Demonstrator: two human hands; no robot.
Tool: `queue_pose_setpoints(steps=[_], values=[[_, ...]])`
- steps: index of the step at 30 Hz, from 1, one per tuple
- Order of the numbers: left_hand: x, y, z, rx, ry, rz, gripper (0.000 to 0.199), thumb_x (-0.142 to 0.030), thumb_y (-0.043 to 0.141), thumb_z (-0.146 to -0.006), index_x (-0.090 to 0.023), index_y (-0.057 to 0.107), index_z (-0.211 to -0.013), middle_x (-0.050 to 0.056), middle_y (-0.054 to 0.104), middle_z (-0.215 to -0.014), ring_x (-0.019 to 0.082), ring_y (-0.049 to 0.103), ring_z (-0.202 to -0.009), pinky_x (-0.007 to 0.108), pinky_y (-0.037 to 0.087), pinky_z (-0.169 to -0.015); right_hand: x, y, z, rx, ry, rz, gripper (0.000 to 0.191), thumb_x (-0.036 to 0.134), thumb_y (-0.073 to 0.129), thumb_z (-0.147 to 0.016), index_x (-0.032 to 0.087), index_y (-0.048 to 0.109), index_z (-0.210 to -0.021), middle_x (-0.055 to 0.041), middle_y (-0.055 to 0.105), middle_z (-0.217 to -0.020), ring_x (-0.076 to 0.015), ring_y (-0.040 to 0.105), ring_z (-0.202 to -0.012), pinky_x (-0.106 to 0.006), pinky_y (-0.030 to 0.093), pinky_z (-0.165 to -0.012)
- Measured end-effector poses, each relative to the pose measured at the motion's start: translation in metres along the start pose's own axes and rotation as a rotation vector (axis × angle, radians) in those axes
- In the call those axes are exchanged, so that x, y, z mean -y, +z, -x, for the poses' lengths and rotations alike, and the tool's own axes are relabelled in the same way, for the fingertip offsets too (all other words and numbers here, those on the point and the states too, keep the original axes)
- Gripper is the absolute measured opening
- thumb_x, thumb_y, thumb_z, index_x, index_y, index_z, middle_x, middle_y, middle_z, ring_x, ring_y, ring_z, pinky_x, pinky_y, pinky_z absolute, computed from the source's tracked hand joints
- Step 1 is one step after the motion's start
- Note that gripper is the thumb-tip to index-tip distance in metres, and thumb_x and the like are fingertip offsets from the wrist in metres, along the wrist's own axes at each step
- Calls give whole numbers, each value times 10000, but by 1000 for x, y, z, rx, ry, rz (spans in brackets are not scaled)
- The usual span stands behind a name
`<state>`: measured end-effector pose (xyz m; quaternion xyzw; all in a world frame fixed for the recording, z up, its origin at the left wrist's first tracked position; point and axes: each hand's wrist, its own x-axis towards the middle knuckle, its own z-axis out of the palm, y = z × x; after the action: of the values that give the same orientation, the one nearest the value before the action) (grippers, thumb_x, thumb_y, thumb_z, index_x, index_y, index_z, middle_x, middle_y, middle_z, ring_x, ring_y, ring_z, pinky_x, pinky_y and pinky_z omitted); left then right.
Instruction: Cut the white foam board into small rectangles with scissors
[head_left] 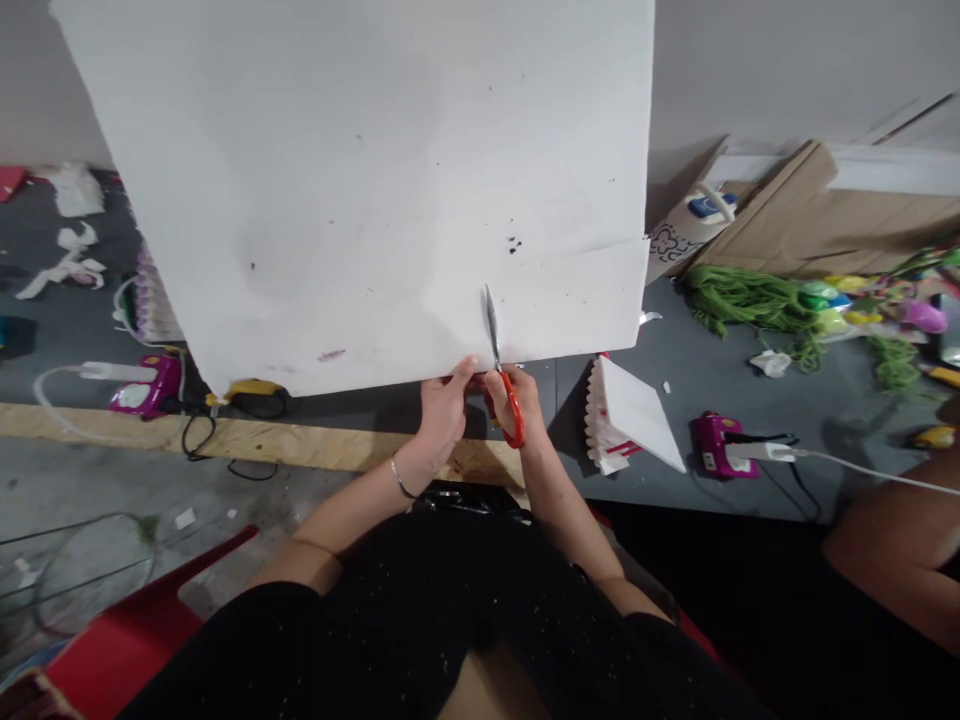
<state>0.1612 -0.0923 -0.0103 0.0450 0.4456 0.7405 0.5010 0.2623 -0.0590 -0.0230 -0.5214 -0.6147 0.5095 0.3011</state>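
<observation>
A large white foam-like board [390,180] fills the upper middle of the view, with dark specks on it and a crease or slit running in from its right edge. My left hand [444,408] grips its near edge, thumb on top and fingers bent underneath. Just to the right, my right hand [526,400] is closed on a pair of scissors [514,412] with orange-red handles. Their metal blades point away from me over the board and look closed. Fingers of both hands are partly hidden below the board's edge.
Right of the board are a folded white card piece [637,405], a purple power socket [721,446], green yarn [750,297], a patterned white bottle [686,228] and cardboard [847,215]. Another person's arm [900,540] is at lower right. Leftward sit another purple socket [150,388] and a red stool [135,650].
</observation>
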Motion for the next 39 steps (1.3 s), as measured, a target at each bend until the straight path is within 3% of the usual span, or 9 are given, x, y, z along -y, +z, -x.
queue_pose_setpoints(steps=[7,11,19,22,28,33,39], values=[[-2,-1,2,-8,-29,-4,192,-210,981,-692,-180,804,-760,29,802,-800,133,704,-686,283,566,-699,-1,1,1,-42,-25,38,658,913,548,-763,261,535,-673,-10,549,-597,-169,490,-591,-322,421,-592],[0,-2,3,-5,-5,12,259,-237,1018,-626,-182,794,-744,19,802,-803,127,696,-703,284,572,-732,-1,3,1,-80,-45,12,673,923,566,-733,255,540,-655,-3,546,-568,-164,493,-574,-313,425,-576],[2,-3,4,2,18,36,362,-342,1069,-527,-194,806,-726,3,802,-761,112,694,-656,254,578,-644,-1,7,2,-119,-55,-26,703,941,605,-691,241,565,-641,-15,573,-560,-163,509,-563,-310,435,-565],[3,-5,3,15,32,27,360,-348,1064,-552,-187,806,-744,10,801,-762,112,705,-655,254,591,-645,1,5,3,-88,-50,-51,704,947,609,-686,245,558,-663,-11,577,-579,-154,499,-556,-312,440,-572],[3,-6,-8,-1,29,-51,347,-361,1032,-642,-176,743,-690,-10,719,-625,126,691,-560,278,611,-603,-5,-9,21,112,-39,-51,702,944,549,-801,243,579,-782,26,544,-568,-136,481,-516,-285,401,-535],[5,-5,-9,-2,20,-93,322,-341,1017,-674,-190,735,-708,2,732,-659,145,714,-590,298,637,-628,2,-27,28,124,-66,89,692,929,535,-840,243,619,-871,11,574,-610,-165,542,-570,-292,419,-574],[9,-7,-2,77,50,-132,409,-472,1035,-624,-193,769,-762,15,754,-691,171,715,-632,328,639,-658,21,-31,13,126,-65,195,723,971,367,-870,269,524,-806,-49,664,-703,-203,620,-612,-326,454,-615]])
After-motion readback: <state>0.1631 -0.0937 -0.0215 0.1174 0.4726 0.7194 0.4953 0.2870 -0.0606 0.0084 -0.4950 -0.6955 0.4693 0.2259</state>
